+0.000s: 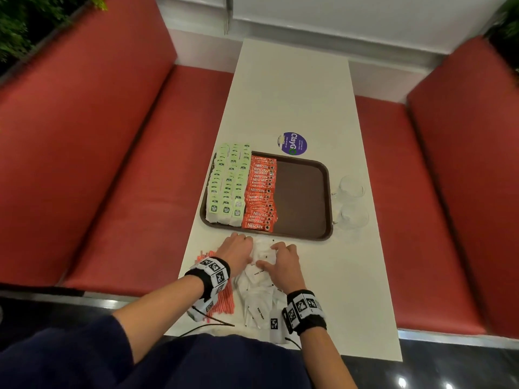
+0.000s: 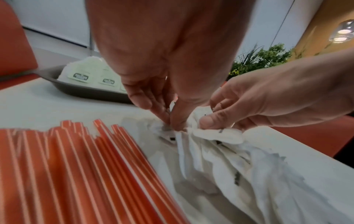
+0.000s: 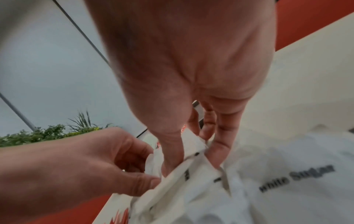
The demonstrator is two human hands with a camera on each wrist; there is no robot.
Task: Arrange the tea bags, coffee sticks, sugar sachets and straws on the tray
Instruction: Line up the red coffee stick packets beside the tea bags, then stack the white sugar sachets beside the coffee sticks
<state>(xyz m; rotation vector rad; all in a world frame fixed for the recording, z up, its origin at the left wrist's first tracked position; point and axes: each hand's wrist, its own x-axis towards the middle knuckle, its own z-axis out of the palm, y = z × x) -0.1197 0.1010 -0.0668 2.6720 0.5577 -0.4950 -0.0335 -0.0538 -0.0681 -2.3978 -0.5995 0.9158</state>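
From above, both hands meet over a loose pile of white sugar sachets (image 1: 259, 279) on the white table (image 1: 295, 88), just in front of the near rim of the brown tray (image 1: 302, 197). The left hand (image 1: 236, 252) and the right hand (image 1: 283, 265) sit close together with a few sachets gathered between them. On the tray, the green tea bags (image 1: 229, 183) fill the left side in rows, the orange coffee sticks (image 1: 261, 193) lie just beside them, and the right half is bare. The orange straws (image 1: 222, 293) lie on the table under the left wrist, beside the sachet pile. Two clear glasses (image 1: 351, 200) stand just right of the tray. From the left wrist, the left fingers (image 2: 162, 112) pinch down on the crumpled sachets while the right thumb (image 2: 212, 121) presses on one from the other side; the straws fan out alongside. From the right wrist, the right fingers (image 3: 220, 145) and thumb clamp a small bunch of sachets, and the left hand pinches the same bunch at its edge; one sachet reads "White Sugar".
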